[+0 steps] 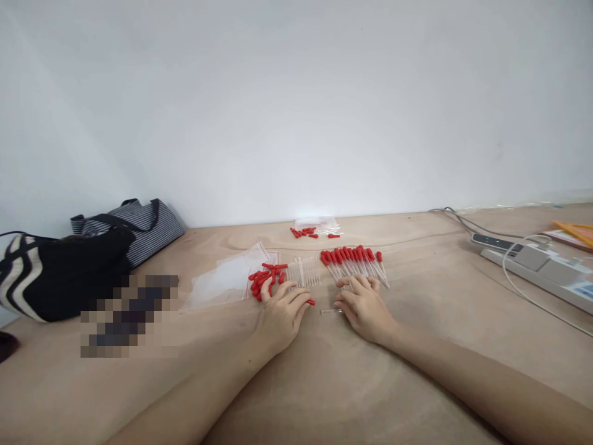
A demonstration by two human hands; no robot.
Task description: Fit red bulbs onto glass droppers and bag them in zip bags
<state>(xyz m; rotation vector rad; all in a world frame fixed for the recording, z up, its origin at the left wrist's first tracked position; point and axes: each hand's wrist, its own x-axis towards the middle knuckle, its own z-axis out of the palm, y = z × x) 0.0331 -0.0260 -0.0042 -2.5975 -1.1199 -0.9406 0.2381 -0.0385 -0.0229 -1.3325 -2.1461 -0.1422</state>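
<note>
My left hand (pixel 283 312) pinches a red rubber bulb (pixel 312 303), whose end points right. Close by on its right, my right hand (pixel 364 306) has its fingers closed on a clear glass tube (pixel 330 311) that points left. Bulb and tube are apart. Behind my left hand is a pile of red bulbs (pixel 259 283), beside a row of bare clear tubes (pixel 303 272). Beyond my right hand, several droppers with red bulbs fitted (pixel 354 255) lie side by side, bulbs toward the wall.
Clear plastic bags (pixel 222 278) lie left of the bulb pile. More red bulbs (pixel 303 233) and a bag (pixel 324 224) are near the wall. Two bags, one black (pixel 69 278), one striped (pixel 155 232), stand left. A power strip (pixel 546 278) with cables is at right.
</note>
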